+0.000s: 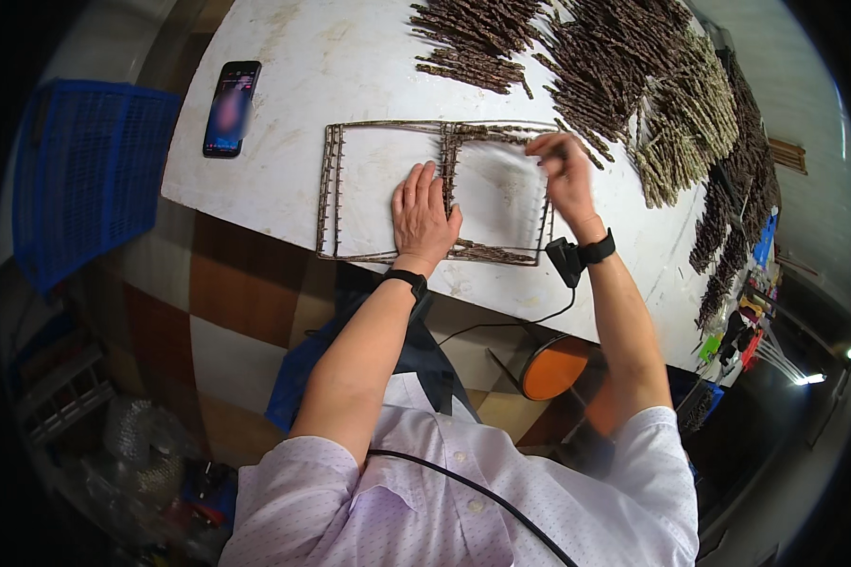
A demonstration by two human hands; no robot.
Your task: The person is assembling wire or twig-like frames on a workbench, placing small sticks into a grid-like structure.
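Observation:
A thin brown rectangular wire frame [329, 189] with short spikes along its upright bars lies on the white table. My left hand [424, 215] rests flat on it, fingers stretched out beside and across the middle bar. Dark brown twig-like sticks [496, 135] are set along the frame's far edge in the right half, and more lie along its near edge. Over the frame's far right corner is my right hand [567, 175], somewhat blurred, its fingers curled together. What they pinch, if anything, cannot be made out.
Piles of dark brown sticks [600, 57] and paler greenish ones [686, 118] cover the table's far right. A phone [230, 109] lies at the left. A blue plastic crate [95, 180] stands beyond the left edge. An orange round stool [553, 369] is below the near edge.

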